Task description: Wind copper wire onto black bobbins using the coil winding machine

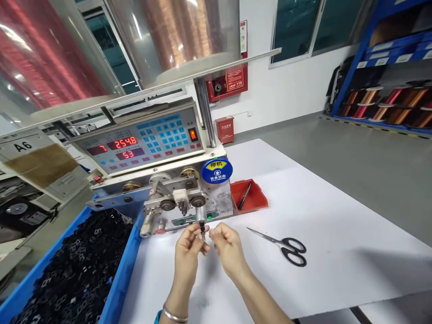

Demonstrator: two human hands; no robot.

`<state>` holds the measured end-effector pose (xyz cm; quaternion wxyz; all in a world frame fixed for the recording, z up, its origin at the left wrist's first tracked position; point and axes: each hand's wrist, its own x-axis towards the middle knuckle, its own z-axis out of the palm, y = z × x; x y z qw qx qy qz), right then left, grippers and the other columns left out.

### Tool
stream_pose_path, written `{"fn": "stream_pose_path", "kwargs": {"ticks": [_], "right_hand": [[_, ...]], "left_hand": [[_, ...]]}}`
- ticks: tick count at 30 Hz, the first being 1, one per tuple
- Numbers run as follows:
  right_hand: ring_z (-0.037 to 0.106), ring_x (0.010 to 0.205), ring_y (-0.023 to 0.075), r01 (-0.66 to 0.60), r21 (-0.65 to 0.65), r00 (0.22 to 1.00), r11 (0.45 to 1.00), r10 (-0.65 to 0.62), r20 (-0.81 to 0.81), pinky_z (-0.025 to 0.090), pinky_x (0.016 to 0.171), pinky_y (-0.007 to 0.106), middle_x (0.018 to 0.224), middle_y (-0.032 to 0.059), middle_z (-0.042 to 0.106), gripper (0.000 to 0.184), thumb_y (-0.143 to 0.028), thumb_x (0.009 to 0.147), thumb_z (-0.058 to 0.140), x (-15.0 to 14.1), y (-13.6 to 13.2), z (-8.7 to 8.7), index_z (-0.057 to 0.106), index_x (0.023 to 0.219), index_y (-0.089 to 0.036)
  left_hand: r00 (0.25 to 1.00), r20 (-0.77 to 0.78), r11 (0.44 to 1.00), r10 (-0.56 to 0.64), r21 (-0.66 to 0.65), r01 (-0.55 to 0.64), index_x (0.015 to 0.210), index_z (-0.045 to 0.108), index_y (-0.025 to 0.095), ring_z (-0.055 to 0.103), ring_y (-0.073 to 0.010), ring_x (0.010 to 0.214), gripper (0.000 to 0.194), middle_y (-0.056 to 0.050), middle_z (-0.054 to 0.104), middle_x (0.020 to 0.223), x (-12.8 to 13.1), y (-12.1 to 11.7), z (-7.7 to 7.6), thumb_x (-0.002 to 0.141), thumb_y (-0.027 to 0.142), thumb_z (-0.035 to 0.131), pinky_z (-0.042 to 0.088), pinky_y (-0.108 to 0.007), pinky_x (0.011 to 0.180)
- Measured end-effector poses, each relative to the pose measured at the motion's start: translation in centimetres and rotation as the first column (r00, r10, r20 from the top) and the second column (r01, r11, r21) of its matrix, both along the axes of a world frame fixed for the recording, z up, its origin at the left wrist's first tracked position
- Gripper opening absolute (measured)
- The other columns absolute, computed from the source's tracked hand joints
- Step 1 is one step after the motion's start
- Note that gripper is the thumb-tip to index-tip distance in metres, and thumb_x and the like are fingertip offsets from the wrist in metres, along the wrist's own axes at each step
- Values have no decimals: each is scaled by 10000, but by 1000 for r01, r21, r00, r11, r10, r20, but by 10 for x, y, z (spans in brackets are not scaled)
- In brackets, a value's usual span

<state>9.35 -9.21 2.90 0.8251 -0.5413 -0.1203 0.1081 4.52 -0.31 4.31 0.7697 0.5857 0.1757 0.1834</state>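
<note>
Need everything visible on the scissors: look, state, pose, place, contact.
The scissors have slim silver-grey metal blades and two black looped handles, which look like plastic. The blades appear closed, one lying over the other. They lie flat on the white tabletop, tips toward the winding machine and handles pointing away from it, to the right of the right hand. Neither hand touches them; only the tabletop does.

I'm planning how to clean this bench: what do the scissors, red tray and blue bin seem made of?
Scissors: likely steel blades, smooth metallic grey; black handles, probably plastic.
Red tray: probably moulded plastic, evenly coloured.
Blue bin: likely plastic too, with smooth, solid-coloured walls, though painted metal isn't excluded.
</note>
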Motion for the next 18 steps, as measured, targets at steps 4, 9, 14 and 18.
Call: {"fn": "stream_pose_path", "kwargs": {"ticks": [4,9,14,18], "right_hand": [[372,423,81,-48,-33,999,998,48,-19,333,443,219,446,-76,400,316,-374,781,492,-9,17,-23,331,552,-227],[465,515,102,15,-136,996,991,-3,84,406,509,233,606,-7,553,223,-334,746,585,3,8,-17,546,582,-188],[603,714,119,95,-111,904,989,-39,425,539,626,273,1243,107,492,460,-222,778,567,14,-7,2,544,1236,-250],[614,954,184,97,-95,806,991,-22,591,576,718,293,1275,94,504,459,-119,791,498,19,-5,8,580,1214,-279]], "left_hand": [[1000,6,994,-28,110,27,785,625,155,493,-79,407,311,12,632,573,7,2,0,646,413,729,401,-211,421],[998,65,977,14,213,-27,627,578,166,439,-78,384,324,54,519,446,18,11,-4,629,459,717,361,-202,408],[990,48,860,132,491,-139,599,566,175,315,-60,386,268,87,404,431,2,27,7,682,406,671,265,-189,399],[978,86,644,191,741,-191,622,618,187,314,-79,394,156,90,381,398,-4,46,41,663,320,689,261,-213,429]]}}
